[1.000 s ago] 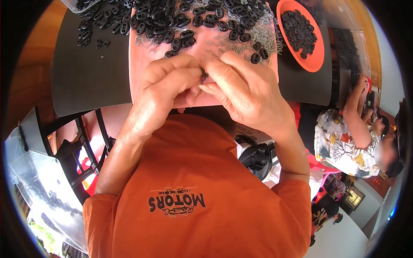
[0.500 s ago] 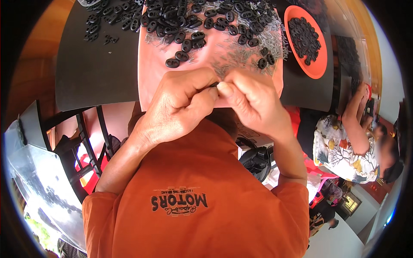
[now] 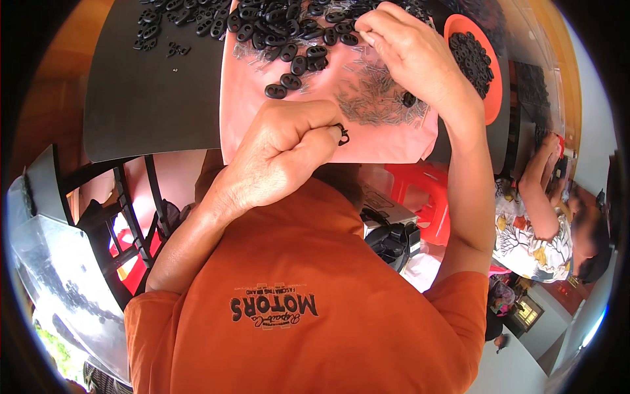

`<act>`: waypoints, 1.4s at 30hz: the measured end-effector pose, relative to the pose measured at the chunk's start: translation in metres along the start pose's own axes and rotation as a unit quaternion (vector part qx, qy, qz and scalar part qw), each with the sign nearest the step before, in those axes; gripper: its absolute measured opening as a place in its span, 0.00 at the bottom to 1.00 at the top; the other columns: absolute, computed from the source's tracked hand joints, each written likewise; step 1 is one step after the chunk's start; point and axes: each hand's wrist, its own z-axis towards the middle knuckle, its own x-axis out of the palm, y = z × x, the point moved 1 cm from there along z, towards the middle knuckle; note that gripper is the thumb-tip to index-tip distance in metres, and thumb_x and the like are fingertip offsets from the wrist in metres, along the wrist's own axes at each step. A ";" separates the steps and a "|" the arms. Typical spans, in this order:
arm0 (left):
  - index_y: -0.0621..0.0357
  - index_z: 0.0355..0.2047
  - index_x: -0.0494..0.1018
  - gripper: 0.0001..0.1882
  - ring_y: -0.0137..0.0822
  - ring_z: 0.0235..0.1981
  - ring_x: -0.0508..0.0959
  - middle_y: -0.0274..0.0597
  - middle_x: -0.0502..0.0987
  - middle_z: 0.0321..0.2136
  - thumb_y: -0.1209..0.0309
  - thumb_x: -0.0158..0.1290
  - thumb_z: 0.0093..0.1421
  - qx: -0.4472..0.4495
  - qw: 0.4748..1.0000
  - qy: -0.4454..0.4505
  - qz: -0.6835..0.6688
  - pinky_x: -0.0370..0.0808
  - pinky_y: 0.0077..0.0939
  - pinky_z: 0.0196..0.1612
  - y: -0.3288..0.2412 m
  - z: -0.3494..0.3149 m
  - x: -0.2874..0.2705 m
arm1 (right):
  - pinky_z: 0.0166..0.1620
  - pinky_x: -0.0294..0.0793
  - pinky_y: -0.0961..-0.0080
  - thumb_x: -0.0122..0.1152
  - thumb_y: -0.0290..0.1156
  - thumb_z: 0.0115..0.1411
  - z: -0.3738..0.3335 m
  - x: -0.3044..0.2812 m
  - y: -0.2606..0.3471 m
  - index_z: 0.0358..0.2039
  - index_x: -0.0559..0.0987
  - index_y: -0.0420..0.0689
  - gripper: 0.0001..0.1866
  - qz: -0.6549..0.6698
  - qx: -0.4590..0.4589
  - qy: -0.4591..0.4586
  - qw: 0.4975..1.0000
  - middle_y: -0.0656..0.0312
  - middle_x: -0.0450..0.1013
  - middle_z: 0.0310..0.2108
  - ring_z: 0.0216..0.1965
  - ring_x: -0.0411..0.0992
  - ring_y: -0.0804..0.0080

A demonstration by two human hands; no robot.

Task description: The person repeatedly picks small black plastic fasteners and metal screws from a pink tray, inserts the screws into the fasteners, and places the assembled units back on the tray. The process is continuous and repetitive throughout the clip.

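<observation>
My left hand (image 3: 289,148) is closed in front of the pink sheet (image 3: 262,128). Between its thumb and forefinger it pinches a small black plastic piece with a hole (image 3: 344,135), most of it covered by the fingers. My right hand (image 3: 413,56) reaches over the sheet, its fingertips bunched together beside a pile of black oval cord locks (image 3: 298,64) with two holes each. Whether anything is in those fingertips cannot be made out. Below its palm, many tiny metal springs (image 3: 371,98) lie scattered, with a lone black piece (image 3: 408,99) among them.
More black cord locks (image 3: 203,25) lie on the dark tabletop (image 3: 151,105) to the left. An orange bowl (image 3: 493,108) of small black parts stands at the right. Beneath the table's edge is a red plastic stool (image 3: 433,197). Another person's arm (image 3: 541,190) shows at far right.
My right hand has parted from my left and moved up and right to the pile. The left hand stays nearly in place, its black piece now showing more. The view has shifted slightly.
</observation>
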 end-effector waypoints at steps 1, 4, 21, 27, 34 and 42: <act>0.67 0.20 0.67 0.10 0.24 0.19 0.66 0.35 0.66 0.16 0.75 0.43 0.56 -0.004 1.000 0.004 0.000 0.63 0.22 0.24 0.000 0.000 -0.001 | 0.31 0.69 0.61 0.52 0.22 0.57 -0.001 -0.003 0.001 0.31 0.71 0.37 0.02 -0.010 0.003 0.003 1.000 0.52 0.66 0.30 0.28 0.70 0.52; 0.67 0.20 0.67 0.10 0.25 0.19 0.66 0.36 0.65 0.16 0.74 0.43 0.56 -0.018 1.000 0.010 -0.006 0.62 0.23 0.24 -0.002 0.000 -0.003 | 0.31 0.69 0.63 0.53 0.22 0.57 -0.005 -0.010 0.005 0.32 0.71 0.39 0.03 -0.027 0.013 0.014 0.999 0.55 0.66 0.31 0.29 0.70 0.53; 0.66 0.21 0.67 0.10 0.24 0.19 0.65 0.35 0.65 0.15 0.75 0.42 0.57 0.010 1.000 0.000 -0.010 0.62 0.22 0.23 0.000 0.002 -0.001 | 0.31 0.70 0.60 0.56 0.26 0.57 -0.016 0.014 -0.008 0.36 0.72 0.43 0.06 -0.163 -0.007 0.042 0.986 0.56 0.69 0.33 0.32 0.71 0.50; 0.67 0.24 0.67 0.08 0.26 0.20 0.64 0.37 0.63 0.17 0.77 0.44 0.59 -0.005 1.000 -0.007 -0.025 0.63 0.24 0.24 0.000 0.002 -0.002 | 0.27 0.69 0.73 0.53 0.16 0.54 -0.018 0.003 -0.006 0.33 0.70 0.40 0.07 0.013 -0.043 -0.056 0.997 0.63 0.67 0.26 0.23 0.68 0.68; 0.66 0.27 0.68 0.08 0.20 0.22 0.63 0.31 0.64 0.20 0.75 0.43 0.63 -0.028 0.997 -0.012 -0.065 0.63 0.18 0.24 0.000 0.000 -0.002 | 0.28 0.66 0.86 0.51 0.13 0.55 -0.035 0.004 0.029 0.36 0.73 0.39 0.10 0.318 0.070 -0.094 0.941 0.68 0.69 0.29 0.27 0.65 0.86; 0.65 0.28 0.69 0.09 0.19 0.22 0.61 0.28 0.62 0.20 0.75 0.44 0.65 -0.015 0.995 -0.014 -0.094 0.60 0.18 0.24 0.003 0.003 0.002 | 0.27 0.68 0.87 0.55 0.18 0.58 -0.048 0.003 0.047 0.34 0.75 0.38 0.03 0.446 0.096 -0.090 0.886 0.68 0.70 0.26 0.23 0.67 0.86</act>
